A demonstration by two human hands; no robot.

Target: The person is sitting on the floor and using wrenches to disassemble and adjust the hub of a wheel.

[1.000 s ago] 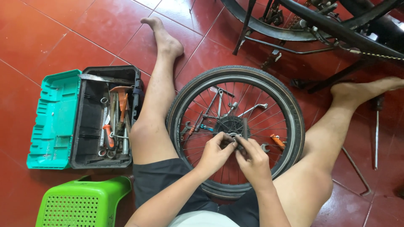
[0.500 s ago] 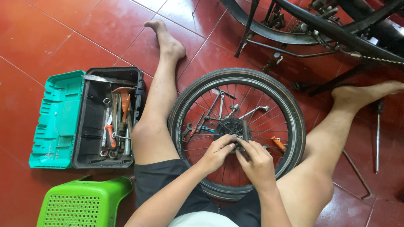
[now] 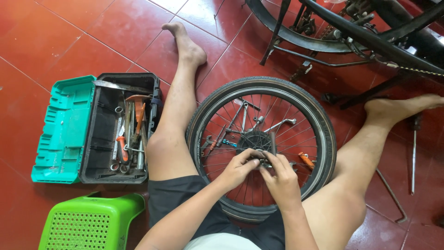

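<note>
At one wheel (image 3: 261, 148): two hands (image 3: 261, 172).

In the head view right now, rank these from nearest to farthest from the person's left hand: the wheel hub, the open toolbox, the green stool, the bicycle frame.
1. Wheel hub, at the fingertips of the left hand.
2. Open toolbox, on the floor to the left.
3. Green stool, lower left; not far behind the toolbox.
4. Bicycle frame, top right.

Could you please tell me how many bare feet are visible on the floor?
2: one foot above the toolbox, another foot right of the wheel.
</note>
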